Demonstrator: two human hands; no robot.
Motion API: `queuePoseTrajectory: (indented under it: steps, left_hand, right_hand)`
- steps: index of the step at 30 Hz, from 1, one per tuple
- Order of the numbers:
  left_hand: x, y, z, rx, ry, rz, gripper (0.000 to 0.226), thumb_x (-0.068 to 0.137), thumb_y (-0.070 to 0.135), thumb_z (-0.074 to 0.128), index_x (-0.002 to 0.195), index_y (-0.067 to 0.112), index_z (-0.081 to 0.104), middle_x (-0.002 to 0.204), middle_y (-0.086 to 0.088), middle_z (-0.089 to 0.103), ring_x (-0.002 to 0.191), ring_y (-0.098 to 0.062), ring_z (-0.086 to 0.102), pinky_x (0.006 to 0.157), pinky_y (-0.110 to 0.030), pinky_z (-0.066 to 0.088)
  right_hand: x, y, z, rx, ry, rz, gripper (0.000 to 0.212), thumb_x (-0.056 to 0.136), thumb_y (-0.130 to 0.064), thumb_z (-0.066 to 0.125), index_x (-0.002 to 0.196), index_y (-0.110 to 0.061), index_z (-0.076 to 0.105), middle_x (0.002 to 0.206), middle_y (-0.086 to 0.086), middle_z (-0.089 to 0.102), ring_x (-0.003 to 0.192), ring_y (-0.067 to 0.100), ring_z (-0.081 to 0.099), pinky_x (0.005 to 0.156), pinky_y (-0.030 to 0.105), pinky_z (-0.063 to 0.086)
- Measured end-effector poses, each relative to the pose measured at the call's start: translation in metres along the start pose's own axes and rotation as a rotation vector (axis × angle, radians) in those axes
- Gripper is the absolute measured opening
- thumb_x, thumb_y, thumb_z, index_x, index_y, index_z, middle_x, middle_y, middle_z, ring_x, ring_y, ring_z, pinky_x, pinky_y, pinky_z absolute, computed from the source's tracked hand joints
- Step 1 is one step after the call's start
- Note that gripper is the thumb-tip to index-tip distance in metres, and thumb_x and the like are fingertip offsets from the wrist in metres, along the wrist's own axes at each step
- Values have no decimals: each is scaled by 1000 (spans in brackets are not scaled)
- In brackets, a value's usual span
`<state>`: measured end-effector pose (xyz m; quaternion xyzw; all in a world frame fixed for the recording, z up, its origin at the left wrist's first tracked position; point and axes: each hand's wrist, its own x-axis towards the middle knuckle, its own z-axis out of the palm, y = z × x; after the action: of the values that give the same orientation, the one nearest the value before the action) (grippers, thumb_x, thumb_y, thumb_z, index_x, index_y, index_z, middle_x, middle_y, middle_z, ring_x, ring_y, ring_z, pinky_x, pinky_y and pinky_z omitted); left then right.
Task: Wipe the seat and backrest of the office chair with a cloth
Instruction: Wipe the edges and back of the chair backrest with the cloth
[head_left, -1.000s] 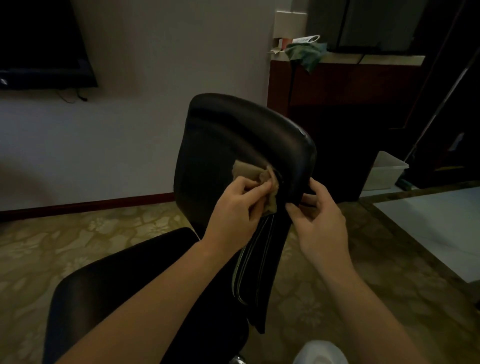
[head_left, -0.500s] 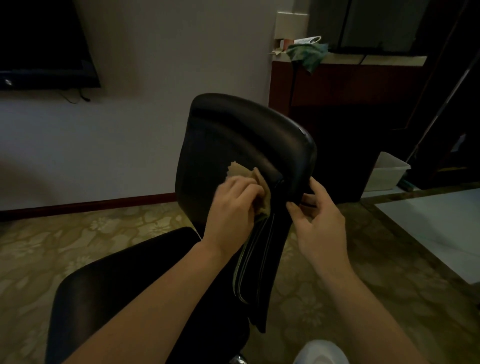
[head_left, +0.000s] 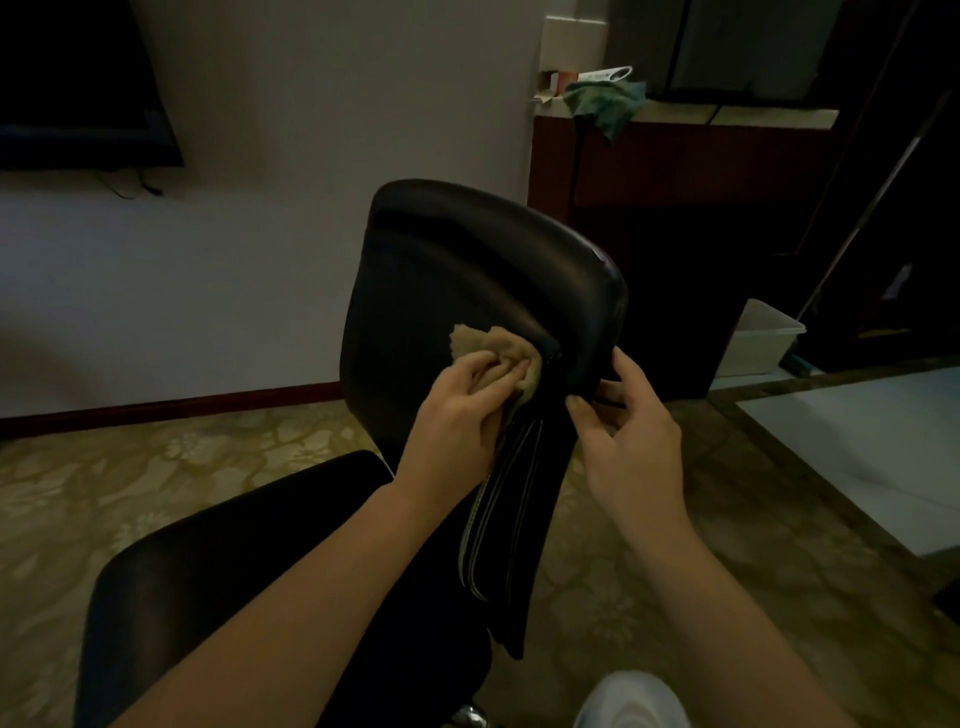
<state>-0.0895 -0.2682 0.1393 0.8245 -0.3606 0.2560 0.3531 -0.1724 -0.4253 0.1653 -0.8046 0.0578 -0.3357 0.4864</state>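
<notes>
the left grip (head_left: 452, 421) is closed round a bunched tan cloth (head_left: 483, 345), fingers curled over it and pressing it against the front face of the backrest (head_left: 467, 260), low down and close to its right edge. a corner of the cloth sticks out above the knuckles. the right grip (head_left: 634, 436) holds that same edge of the backrest just beside the cloth, thumb on the near side and fingers wrapped behind, clamped narrow on the chair. the two grips are near each other with the edge's piping between them. the backrest is black and upright. the black seat (head_left: 234, 561) lies below and to the left, under the left forearm. the chair stands on a patterned yellowish carpet (head_left: 104, 467). behind it a dark counter (head_left: 753, 111) carries a crumpled green rag (head_left: 605, 101). a white bin (head_left: 763, 338) sits on the floor at the counter's foot, and a dark screen (head_left: 78, 104) hangs on the pale wall at the left.
</notes>
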Motion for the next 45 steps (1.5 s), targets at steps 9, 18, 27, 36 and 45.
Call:
queuePoseTrajectory:
  steps: [9,18,27,36,45]
  left_hand:
    - [23,15,-9,-187,-20,-70,42,104,21,56,146,23,53,142,5,45,133,-8,43,114,-25,39]
    - [-16,-2,5,25,2,3,37,95,8,58,131,11,67,136,-15,60,124,-28,60,110,-32,47]
    - [10,3,-8,60,51,141,43,102,28,47,142,15,56,149,-12,50,137,-21,50,117,-37,41]
    - [-21,-1,9,-1,81,18,37,101,25,49,128,10,68,115,-10,63,108,-10,54,96,-19,50]
    - [-3,-3,-1,-10,57,59,40,102,26,45,135,13,63,132,-14,60,122,-28,58,103,-42,52]
  right_hand:
    - [-3,3,3,12,-30,-14,58,94,-22,63,146,-35,40,116,-13,63,106,-3,59,89,18,53]
    - [-5,3,2,38,-31,-20,59,95,-18,62,145,-38,39,110,-17,61,105,-7,57,84,4,45]
    - [-4,6,1,18,-81,-15,67,92,-15,66,147,-39,35,119,-18,59,109,-4,57,86,11,50]
    - [-8,4,4,46,-42,-19,69,93,-10,64,142,-47,34,116,-19,58,106,-4,58,82,4,46]
    - [-7,6,6,42,-58,-9,70,93,-11,63,147,-43,31,121,-17,55,108,-3,56,82,4,46]
